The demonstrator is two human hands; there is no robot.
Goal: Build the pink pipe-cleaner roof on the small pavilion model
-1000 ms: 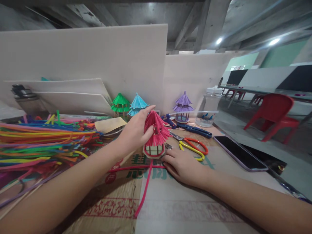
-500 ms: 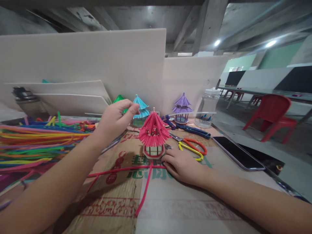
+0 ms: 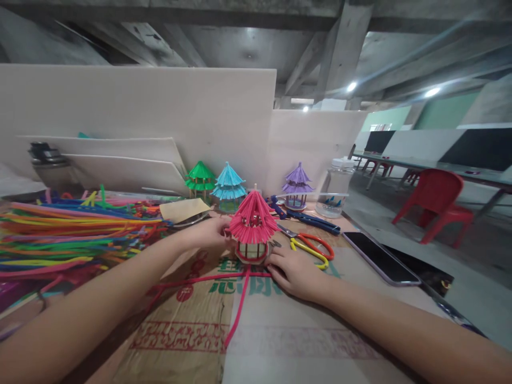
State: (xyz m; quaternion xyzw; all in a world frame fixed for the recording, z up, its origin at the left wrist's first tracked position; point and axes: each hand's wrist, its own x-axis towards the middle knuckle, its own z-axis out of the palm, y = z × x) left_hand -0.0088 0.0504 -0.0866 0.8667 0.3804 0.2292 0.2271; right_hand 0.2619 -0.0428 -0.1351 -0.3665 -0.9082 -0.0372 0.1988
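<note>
A pink two-tiered pavilion model [image 3: 254, 221] stands upright on the cardboard [image 3: 180, 320] in the middle. At its left side is my left hand [image 3: 214, 233], fingertips partly hidden behind the pink roof, so its grip cannot be made out. My right hand [image 3: 290, 269] rests on the table with bent fingers against the model's base at the right. Pink stems [image 3: 241, 309] lie across the cardboard in front of the base.
Green [image 3: 200, 177], blue [image 3: 228, 184] and purple [image 3: 297, 184] pavilions stand behind. Scissors [image 3: 314, 246], a glue gun [image 3: 279, 208], pliers [image 3: 316, 220] and a phone [image 3: 382, 258] lie right. Colourful stems [image 3: 80, 229] fill the left; a bottle [image 3: 335, 186] stands back right.
My left hand has come down from above the pink roof to the model's left side, uncovering the green pavilion. My right hand stays at the base. The view has shifted slightly.
</note>
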